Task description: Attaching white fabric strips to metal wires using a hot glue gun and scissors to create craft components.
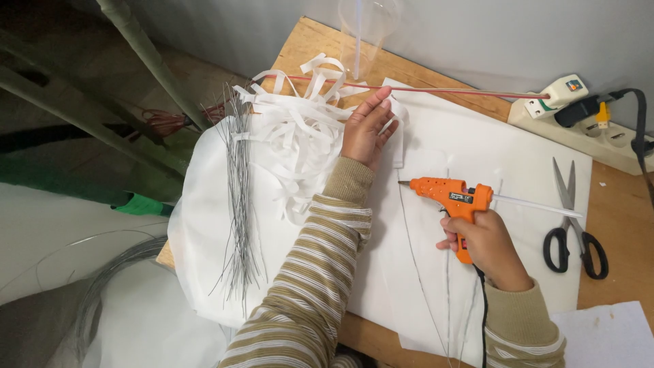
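White sheet (477, 136) on wooden table (620, 218)

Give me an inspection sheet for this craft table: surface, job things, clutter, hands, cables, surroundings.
Surface: wooden table under white sheets.
Job's things: orange hot glue gun; pile of white paper strips; thin grey wires.
Clutter: black-handled scissors; clear plastic cup; thin red rod.
Hands: right hand grips the glue gun; left hand rests on the strips.
Cables: black gun cord; white power strip with plugs.
Surroundings: coiled wire and green-wrapped poles at left.
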